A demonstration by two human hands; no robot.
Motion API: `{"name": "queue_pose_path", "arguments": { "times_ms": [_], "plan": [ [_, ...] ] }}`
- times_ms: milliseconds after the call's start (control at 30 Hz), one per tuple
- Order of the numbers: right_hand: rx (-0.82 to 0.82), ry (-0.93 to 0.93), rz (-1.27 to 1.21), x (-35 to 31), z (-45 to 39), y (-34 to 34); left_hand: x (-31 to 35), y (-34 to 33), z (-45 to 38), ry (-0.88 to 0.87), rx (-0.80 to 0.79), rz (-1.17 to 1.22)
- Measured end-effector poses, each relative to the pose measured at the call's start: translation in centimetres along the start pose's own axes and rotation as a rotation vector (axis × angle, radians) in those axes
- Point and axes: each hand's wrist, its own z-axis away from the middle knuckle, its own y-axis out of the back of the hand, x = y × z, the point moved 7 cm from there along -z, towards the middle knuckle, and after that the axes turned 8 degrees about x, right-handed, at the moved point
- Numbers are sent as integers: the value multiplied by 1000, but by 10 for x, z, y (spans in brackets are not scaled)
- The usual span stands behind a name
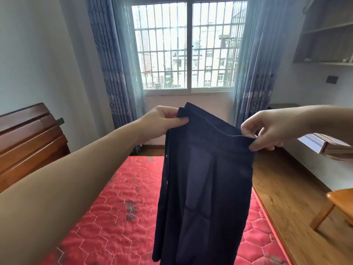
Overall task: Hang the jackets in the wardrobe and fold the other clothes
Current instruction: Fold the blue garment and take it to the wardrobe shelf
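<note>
One big bed with a red quilted mattress (118, 217) fills the floor below, with a dark wooden headboard (28, 142) on the left. One barred window (188, 46) sits in the far wall, and two blue-grey curtains (114, 73) hang at its sides. A strip of brown wooden floor (282, 197) runs along the bed's right edge, with open room to walk, up to the corner of one orange wooden table (338, 203). One dark navy knitted garment (202, 188) hangs in the air above the mattress, held up by its top edge. It is folded lengthways, with small buttons down its left edge, and a lighter see-through patch shows in the middle. Two hands hold it. The left hand (164, 119) pinches the top left corner between thumb and fingers. The right hand (267, 129) pinches the top right corner, fingers curled.
</note>
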Motion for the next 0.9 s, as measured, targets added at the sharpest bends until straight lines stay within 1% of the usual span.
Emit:
{"name": "queue_pose_path", "arguments": {
  "times_ms": [67, 100, 133, 167, 200, 267, 300, 400, 500, 567, 667, 733, 767, 800, 833, 867, 900],
  "plan": [
    [153, 68, 312, -4, 4, 12, -1, 3, 0, -4, 5, -41],
    [177, 86, 434, -4, 6, 15, -4, 5, 0, -2, 20, -50],
    [190, 93, 514, -2, 9, 16, -6, 8, 0, 1, 36, -43],
    [209, 90, 541, 3, 10, 17, -7, 9, 0, 1, 50, -28],
    [242, 95, 502, 8, 11, 16, -7, 9, 0, -1, 55, -17],
    [299, 82, 250, 15, 6, 7, -4, 6, 0, -14, 39, -27],
    [288, 69, 117, 17, 1, -5, -2, 3, 0, -24, 22, -42],
    [230, 34, -120, 12, -26, -47, 8, -6, 0, -42, -22, -92],
    [141, -83, -549, 18, -49, -65, 11, -1, 4, -27, -25, -104],
    [134, -108, -601, 21, -52, -62, 9, 10, 8, -26, 6, -119],
    [245, -91, -566, 20, -42, -44, 2, 32, 15, -21, 105, -111],
    [304, -16, -394, 10, -30, -20, -3, 39, 19, -14, 168, -89],
    [362, 17, -326, 5, -26, -7, -4, 41, 21, -14, 195, -80],
    [447, 51, -320, 1, -22, 7, -5, 42, 21, -14, 223, -65],
    [545, 73, -401, 1, -19, 18, -5, 43, 20, -16, 251, -43],
    [636, 96, -583, -1, -16, 26, -4, 45, 20, -23, 284, -21],
    [685, 97, -774, 1, -15, 25, -1, 46, 19, -32, 321, 5]
  ]
}}
